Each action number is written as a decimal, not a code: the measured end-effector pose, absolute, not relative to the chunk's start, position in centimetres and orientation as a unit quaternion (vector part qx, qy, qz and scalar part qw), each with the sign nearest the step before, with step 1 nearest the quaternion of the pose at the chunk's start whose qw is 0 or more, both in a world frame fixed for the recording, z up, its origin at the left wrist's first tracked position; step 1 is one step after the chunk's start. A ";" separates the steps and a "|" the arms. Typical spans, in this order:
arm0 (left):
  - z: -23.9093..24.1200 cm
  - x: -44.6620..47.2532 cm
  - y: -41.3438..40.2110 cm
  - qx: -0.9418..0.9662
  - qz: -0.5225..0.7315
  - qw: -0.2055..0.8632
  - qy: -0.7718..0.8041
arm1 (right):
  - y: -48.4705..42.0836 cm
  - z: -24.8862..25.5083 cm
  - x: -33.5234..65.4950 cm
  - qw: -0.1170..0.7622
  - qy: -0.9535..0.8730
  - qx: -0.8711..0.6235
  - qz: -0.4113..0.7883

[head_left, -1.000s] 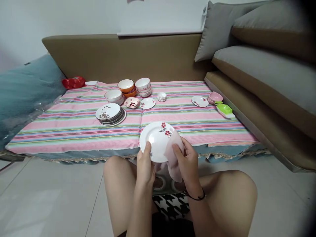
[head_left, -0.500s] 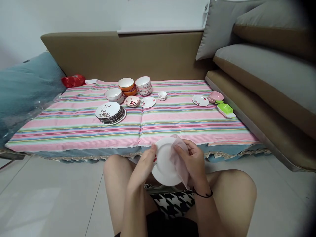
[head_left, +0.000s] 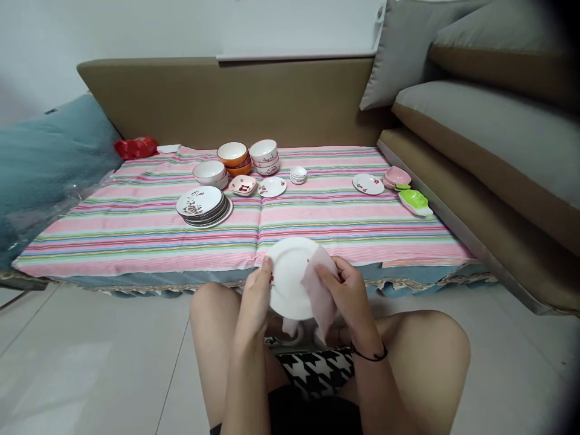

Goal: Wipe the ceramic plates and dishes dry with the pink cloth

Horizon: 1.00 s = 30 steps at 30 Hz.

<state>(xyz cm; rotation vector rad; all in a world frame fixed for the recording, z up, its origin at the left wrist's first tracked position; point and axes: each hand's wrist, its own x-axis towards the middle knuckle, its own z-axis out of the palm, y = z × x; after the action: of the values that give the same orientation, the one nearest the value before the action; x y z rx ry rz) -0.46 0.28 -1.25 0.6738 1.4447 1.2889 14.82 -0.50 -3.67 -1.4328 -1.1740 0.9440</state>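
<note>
A small white plate [head_left: 289, 275] with a red flower mark is held over my lap, close to the front edge of the striped cloth. My left hand [head_left: 257, 296] grips its left rim, thumb on top. My right hand [head_left: 347, 296] presses a pale pink cloth [head_left: 317, 290] against the plate's right side, fingers closed on the cloth. Both forearms rise from between my knees.
On the striped cloth [head_left: 136, 232] stand a stack of plates [head_left: 203, 205], several bowls [head_left: 235, 160], small saucers [head_left: 298, 174], a flowered plate [head_left: 368, 183], pink dishes [head_left: 397, 177] and a green dish [head_left: 414, 202]. Sofa cushions [head_left: 489, 133] lie to the right. Tiled floor lies below.
The plate was turned in my hands, dipped lower toward my lap, then rose slightly. The pink cloth moved over its surface with my right hand.
</note>
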 end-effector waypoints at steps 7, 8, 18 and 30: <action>-2.0 2.4 0.1 0.208 0.606 0.524 0.560 | -0.4 -4.0 13.4 0.545 -0.437 -0.618 0.361; -2.0 2.7 0.0 0.197 0.612 0.517 0.566 | -0.5 -3.9 13.2 0.542 -0.434 -0.620 0.365; -1.6 1.5 0.3 0.266 0.576 0.495 0.593 | -0.6 -4.1 13.1 0.547 -0.432 -0.611 0.375; -1.3 -2.5 0.2 0.354 0.422 0.607 0.573 | -0.7 -4.2 15.3 0.501 -0.490 -0.591 0.400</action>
<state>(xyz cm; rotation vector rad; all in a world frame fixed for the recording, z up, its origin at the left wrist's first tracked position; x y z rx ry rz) -2.51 0.24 -1.30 0.8190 1.3248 0.9752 15.33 -0.68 -4.16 -1.4277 -1.1849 0.9682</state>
